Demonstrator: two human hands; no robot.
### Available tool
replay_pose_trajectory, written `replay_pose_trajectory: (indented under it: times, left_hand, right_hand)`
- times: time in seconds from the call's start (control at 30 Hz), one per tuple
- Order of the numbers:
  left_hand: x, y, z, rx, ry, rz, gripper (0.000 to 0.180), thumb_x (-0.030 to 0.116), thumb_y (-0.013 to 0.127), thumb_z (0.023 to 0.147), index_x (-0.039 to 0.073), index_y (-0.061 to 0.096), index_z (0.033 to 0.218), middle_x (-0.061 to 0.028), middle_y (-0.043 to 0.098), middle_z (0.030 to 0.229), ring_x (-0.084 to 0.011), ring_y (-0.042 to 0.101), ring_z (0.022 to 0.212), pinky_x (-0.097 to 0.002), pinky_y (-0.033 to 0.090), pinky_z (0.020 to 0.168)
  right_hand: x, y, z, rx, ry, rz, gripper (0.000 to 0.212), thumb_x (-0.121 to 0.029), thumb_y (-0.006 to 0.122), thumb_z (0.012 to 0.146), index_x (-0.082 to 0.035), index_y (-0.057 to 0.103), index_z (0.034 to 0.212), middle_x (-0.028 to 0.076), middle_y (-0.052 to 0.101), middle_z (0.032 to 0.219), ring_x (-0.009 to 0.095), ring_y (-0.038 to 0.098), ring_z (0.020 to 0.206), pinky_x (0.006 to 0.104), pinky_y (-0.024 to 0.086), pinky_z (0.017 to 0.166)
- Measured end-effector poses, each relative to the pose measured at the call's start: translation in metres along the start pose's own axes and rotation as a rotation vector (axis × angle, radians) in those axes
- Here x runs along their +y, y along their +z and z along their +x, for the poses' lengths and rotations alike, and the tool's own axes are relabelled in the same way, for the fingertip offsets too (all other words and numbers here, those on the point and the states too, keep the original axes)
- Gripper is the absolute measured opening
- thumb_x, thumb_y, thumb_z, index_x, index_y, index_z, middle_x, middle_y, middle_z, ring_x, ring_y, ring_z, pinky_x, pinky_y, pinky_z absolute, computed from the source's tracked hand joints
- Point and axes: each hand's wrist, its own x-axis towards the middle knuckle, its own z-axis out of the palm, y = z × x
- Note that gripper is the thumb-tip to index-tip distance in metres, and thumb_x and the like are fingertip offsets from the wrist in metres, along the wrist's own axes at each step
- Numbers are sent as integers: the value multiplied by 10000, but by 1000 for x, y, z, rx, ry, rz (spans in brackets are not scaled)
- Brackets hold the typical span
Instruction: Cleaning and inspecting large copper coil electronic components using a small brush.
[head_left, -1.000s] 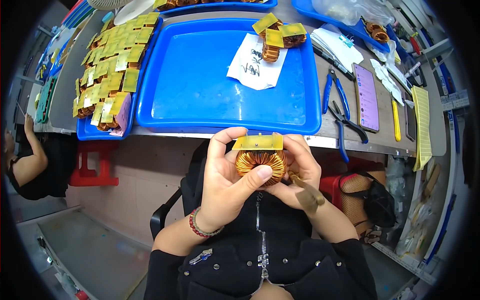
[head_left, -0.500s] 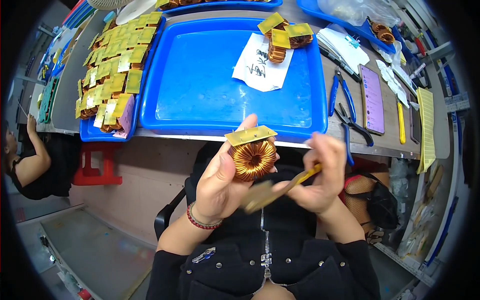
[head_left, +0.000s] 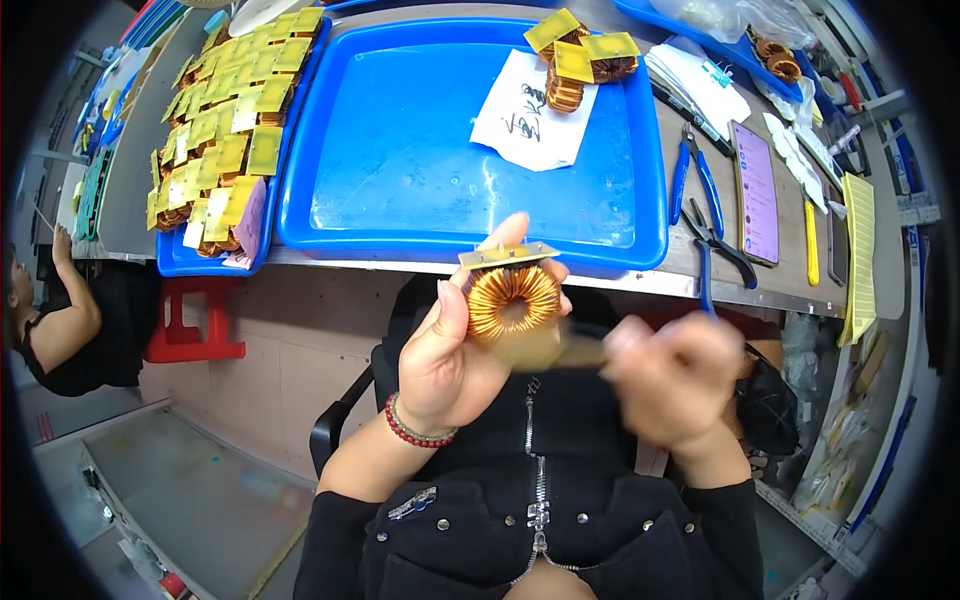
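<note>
Coil in hand at a workbench. The left hand (head_left: 440, 375) holds the coil (head_left: 489, 302) upright in front of the person's jacket (head_left: 470, 540), thumb along its left side, fingers clamped behind it; a yellow board (head_left: 510, 256) caps the top. The right hand (head_left: 680, 380), blurred, grips one end of a tool (head_left: 535, 352), whose broad end lies at the coil's lower edge; I cannot tell whether they touch, nor exactly how the right fingers lie. Beyond, on the bench, a blue tray (head_left: 400, 175) bears paper (head_left: 515, 135) and three capped coils (head_left: 573, 64). Pliers (head_left: 681, 180) and a phone (head_left: 757, 190) lie to its right.
</note>
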Motion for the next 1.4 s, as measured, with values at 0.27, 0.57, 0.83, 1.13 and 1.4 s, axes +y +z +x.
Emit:
replay_pose_trajectory:
  times: [0.27, 0.57, 0.83, 1.13, 1.4]
  left_hand:
    - [1, 4, -4, -23, 63, 17, 702, 492, 361, 894, 54, 144, 1398, -191, 431, 1180, -288, 475, 1015, -376, 422, 807]
    - [-1, 1, 0, -52, 113, -83, 716, 495, 377, 889, 65, 123, 1402, -183, 416, 1197, -308, 468, 1022, -405, 399, 884]
    - [-2, 4, 2, 0, 270, 227, 739, 484, 422, 877, 57, 117, 1398, -177, 429, 1197, -271, 478, 1050, -407, 392, 915]
    - [0, -6, 3, 1, 248, 187, 756, 494, 432, 869, 48, 123, 1396, -176, 434, 1186, -271, 477, 1041, -390, 407, 898]
    - [3, -5, 4, -38, 259, 116, 698, 468, 382, 899, 57, 121, 1399, -176, 418, 1185, -275, 473, 1030, -387, 403, 894]
  right_hand:
    - [9, -5, -1, 164, 167, 14, 326, -5, 713, 661, -41, 652, 979, 71, 494, 861, 144, 501, 650, 230, 393, 518]
    - [-2, -8, 9, -112, 259, 107, 262, 44, 679, 682, -13, 663, 937, 101, 449, 968, 120, 469, 637, 202, 390, 535]
    - [-15, -17, 13, -268, 325, 182, 233, -70, 694, 706, -64, 653, 935, 48, 499, 800, 129, 480, 455, 264, 373, 398]
    - [-4, -42, 21, -579, 530, 534, 169, -85, 685, 704, -63, 695, 871, 34, 483, 713, 111, 481, 518, 216, 365, 490]
    - [-9, -38, 30, -625, 292, 255, 116, -168, 671, 741, -108, 669, 840, 16, 499, 766, 156, 515, 483, 266, 385, 409]
